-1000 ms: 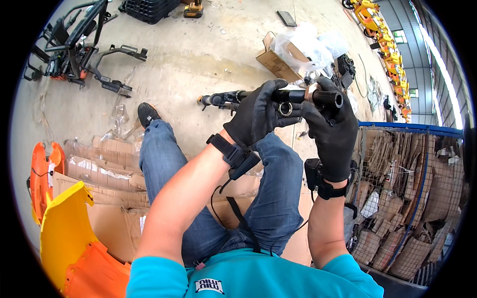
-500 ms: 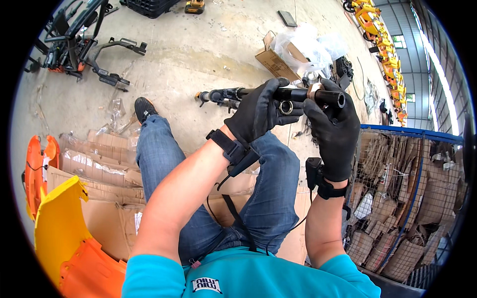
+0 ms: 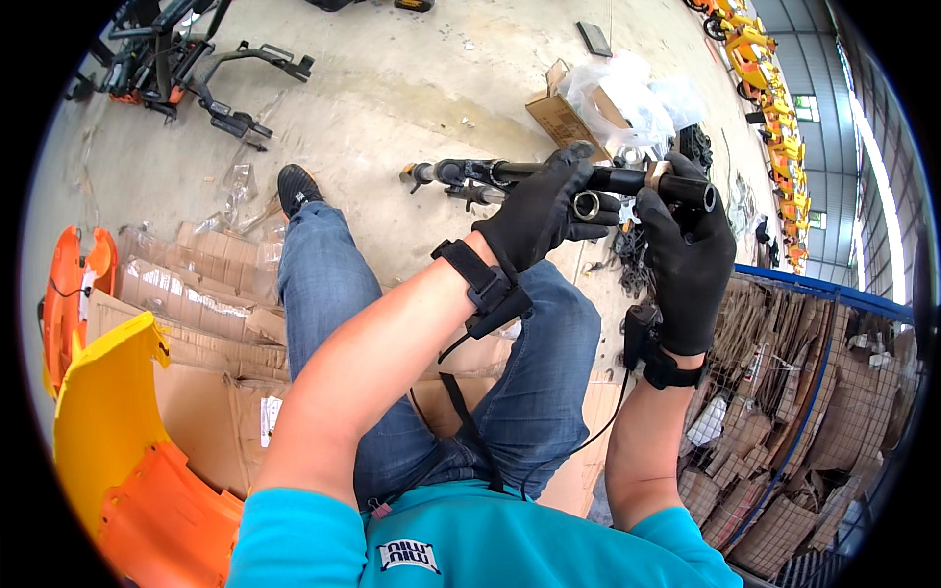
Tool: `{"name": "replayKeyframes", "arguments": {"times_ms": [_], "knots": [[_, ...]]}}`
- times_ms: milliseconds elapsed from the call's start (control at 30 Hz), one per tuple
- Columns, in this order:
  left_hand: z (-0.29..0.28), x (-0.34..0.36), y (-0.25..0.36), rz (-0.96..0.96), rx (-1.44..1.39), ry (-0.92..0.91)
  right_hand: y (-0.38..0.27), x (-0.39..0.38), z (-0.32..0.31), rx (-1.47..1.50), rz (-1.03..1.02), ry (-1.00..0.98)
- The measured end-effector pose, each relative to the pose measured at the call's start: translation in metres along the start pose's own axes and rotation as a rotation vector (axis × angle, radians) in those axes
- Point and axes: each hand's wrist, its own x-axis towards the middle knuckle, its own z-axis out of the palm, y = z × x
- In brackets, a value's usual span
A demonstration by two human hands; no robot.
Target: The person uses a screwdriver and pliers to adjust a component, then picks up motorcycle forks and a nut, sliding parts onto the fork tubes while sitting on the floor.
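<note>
Both my hands wear black gloves and hold a long black metal tube assembly (image 3: 470, 172) out over my knees. My left hand (image 3: 544, 211) wraps the tube near its middle and pinches a small silver ring (image 3: 585, 205) between the fingers. At the tube's open right end (image 3: 698, 191), my right hand (image 3: 686, 260) grips from below beside a tan collar (image 3: 655, 176). The tube's far end, with brackets, points left above the concrete floor.
I sit on flattened cardboard (image 3: 196, 314) in jeans. Yellow and orange plastic covers (image 3: 108, 431) lie at lower left. A blue wire cage (image 3: 823, 392) of cardboard scrap stands on the right. Black metal frames (image 3: 196, 69) and a box with plastic bags (image 3: 598, 98) lie ahead.
Both hands and the tube have stayed in nearly the same place. The fingers have shifted slightly around the ring and the tube's end.
</note>
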Motion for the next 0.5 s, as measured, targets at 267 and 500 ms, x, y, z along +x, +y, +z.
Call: {"name": "replayKeyframes", "arguments": {"times_ms": [267,500], "knots": [[-0.019,0.006,-0.021,0.359,0.9,0.343,-0.01,0.012,0.001,-0.089,0.113,0.02],[-0.022,0.015,-0.015,0.355,0.795,0.291,-0.004,0.017,-0.001,-0.044,0.041,-0.009]]}}
